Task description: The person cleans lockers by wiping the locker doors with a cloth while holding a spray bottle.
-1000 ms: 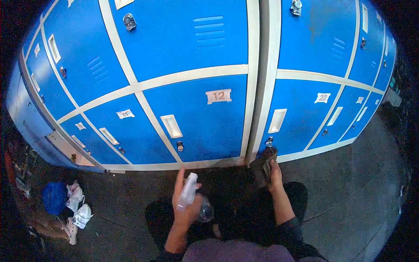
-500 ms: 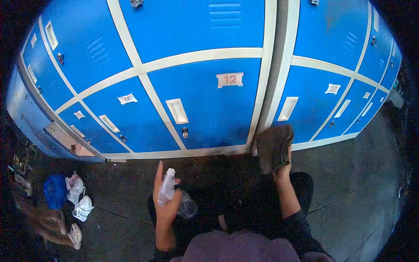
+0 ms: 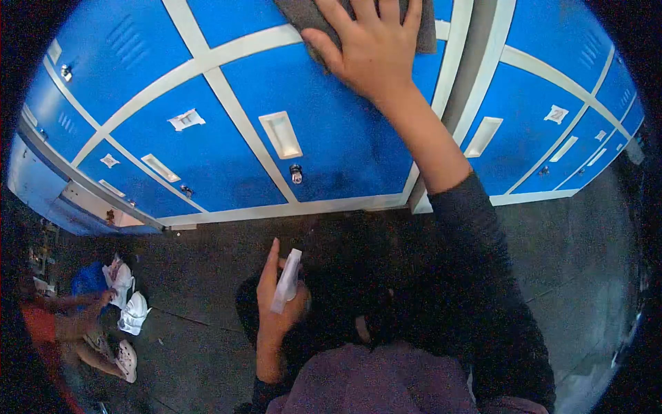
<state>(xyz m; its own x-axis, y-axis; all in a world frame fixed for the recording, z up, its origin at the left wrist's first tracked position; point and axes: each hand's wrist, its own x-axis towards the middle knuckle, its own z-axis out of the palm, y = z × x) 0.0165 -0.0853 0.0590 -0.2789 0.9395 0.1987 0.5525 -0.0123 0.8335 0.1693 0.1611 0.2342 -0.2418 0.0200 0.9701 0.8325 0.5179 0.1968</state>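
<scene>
My right hand [image 3: 383, 58] lies flat with its fingers spread on a dark grey-brown cloth [image 3: 426, 34], pressing it against the blue lockers at the top of the view. The cloth covers the upper part of a locker door [image 3: 352, 159] and hides its number label. Down low, in front of my dark-clothed legs, my left hand [image 3: 272, 324] is closed around a spray bottle with a whitish trigger head [image 3: 287, 279]. Its index finger points up along the head. The bottle's body is too dark to make out.
Neighbouring locker doors [image 3: 183, 159] carry paper labels, recessed handles and locks. On the floor at left are white shoes [image 3: 134, 314] and a blue bundle [image 3: 86, 278]. Another person in orange [image 3: 40, 323] reaches toward them, wearing a pale clog [image 3: 127, 360].
My right hand has risen from beside my knee and spread the folded cloth onto the locker. My left hand has shifted slightly right with the spray bottle. The other person has come further into view.
</scene>
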